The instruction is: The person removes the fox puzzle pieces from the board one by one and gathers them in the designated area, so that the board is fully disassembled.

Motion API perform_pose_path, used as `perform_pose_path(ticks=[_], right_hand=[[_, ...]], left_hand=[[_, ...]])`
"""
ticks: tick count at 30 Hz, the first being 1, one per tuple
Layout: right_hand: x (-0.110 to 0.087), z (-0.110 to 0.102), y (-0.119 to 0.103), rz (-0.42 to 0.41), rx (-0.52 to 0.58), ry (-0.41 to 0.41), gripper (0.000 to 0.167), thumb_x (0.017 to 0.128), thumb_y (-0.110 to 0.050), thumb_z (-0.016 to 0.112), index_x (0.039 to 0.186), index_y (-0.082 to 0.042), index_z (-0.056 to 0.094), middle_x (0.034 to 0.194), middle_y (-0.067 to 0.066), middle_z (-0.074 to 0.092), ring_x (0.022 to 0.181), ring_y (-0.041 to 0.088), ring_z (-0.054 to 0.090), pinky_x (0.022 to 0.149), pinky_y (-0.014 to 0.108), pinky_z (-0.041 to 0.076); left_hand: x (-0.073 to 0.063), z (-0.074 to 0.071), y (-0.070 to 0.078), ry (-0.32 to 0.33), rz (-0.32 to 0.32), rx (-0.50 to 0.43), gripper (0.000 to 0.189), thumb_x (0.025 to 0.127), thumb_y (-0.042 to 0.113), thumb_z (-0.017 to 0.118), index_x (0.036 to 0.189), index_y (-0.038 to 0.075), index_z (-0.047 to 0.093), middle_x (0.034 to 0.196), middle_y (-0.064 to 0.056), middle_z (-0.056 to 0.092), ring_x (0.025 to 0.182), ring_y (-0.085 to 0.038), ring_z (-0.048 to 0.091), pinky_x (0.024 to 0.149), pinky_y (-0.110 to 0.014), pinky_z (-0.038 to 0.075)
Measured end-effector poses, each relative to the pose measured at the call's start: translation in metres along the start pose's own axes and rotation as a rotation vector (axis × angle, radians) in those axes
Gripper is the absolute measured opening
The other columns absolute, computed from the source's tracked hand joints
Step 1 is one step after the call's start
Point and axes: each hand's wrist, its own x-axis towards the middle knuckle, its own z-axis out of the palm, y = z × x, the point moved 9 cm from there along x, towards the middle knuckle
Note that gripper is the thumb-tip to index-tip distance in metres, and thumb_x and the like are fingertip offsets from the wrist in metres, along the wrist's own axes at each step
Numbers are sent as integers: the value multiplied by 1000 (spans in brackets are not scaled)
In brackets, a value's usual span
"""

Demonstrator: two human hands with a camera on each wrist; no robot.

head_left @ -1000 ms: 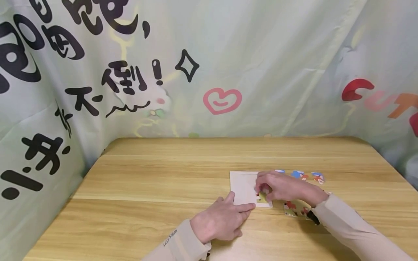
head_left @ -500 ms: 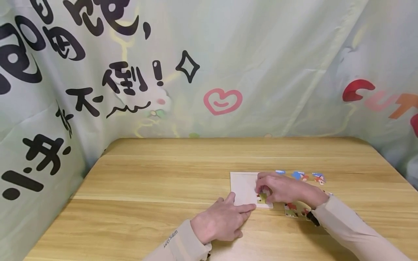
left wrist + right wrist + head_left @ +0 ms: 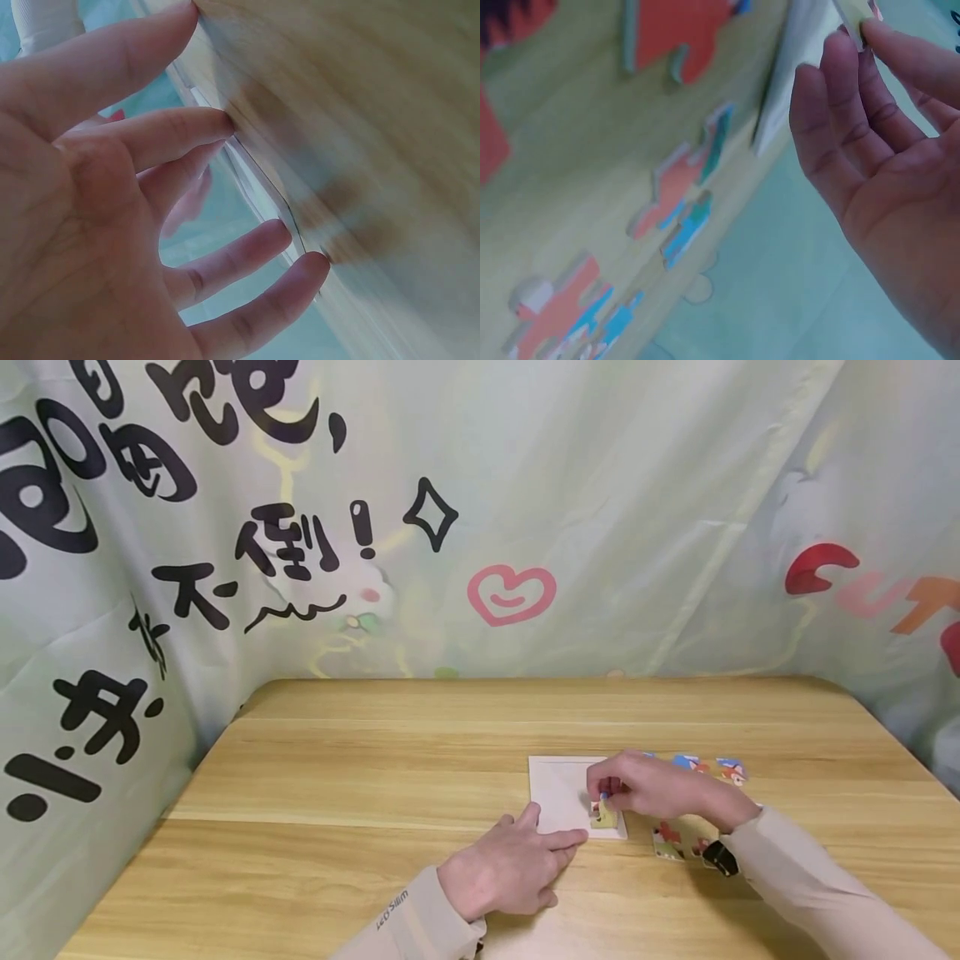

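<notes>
In the head view a white puzzle board lies on the table. My left hand rests at its near left corner with fingers spread; in the left wrist view the straight fingertips touch around the board's edge. Over the board's right part, my right hand pinches a yellow-green puzzle piece between thumb and fingers. The right wrist view shows that piece partly, cut off at the top of the frame, with the other fingers bent beside it.
Several loose puzzle pieces lie right of the board, among them a fox piece at the back and a reddish piece nearer me. My right forearm covers some. Behind the wooden table hangs a printed curtain.
My right hand has lifted slightly, and its fingers have shifted on the puzzle piece, so more of the piece shows. The left hand stays at the board's corner.
</notes>
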Motion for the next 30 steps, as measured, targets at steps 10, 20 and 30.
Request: perform_pose_path(ticks=[10,20,30], right_hand=[[-20,-22,-3,-50,19,60,29,88,17,61,87,-12,64,74,-9,54,67,-1,44,55,22,43],[-52,-34,13,31,111,85,23,96,11,57,92,-10,64,73,-3,57,48,0,42,39,24,42],[-76,-39,21,23,78,117,28,93,13,59,92,-14,66,69,-4,52,59,-3,41,47,23,39]], left_hand=[[-1,0,2,-5,7,-24,64,93,47,69,151,30,49,161,26,26,110,-20,42,93,-39,52],[0,-1,1,15,5,-40,64,93,46,70,151,29,49,161,25,26,109,-19,42,92,-40,52],[-2,-1,1,11,11,-46,62,94,44,70,151,28,50,161,25,26,102,-17,40,90,-38,52]])
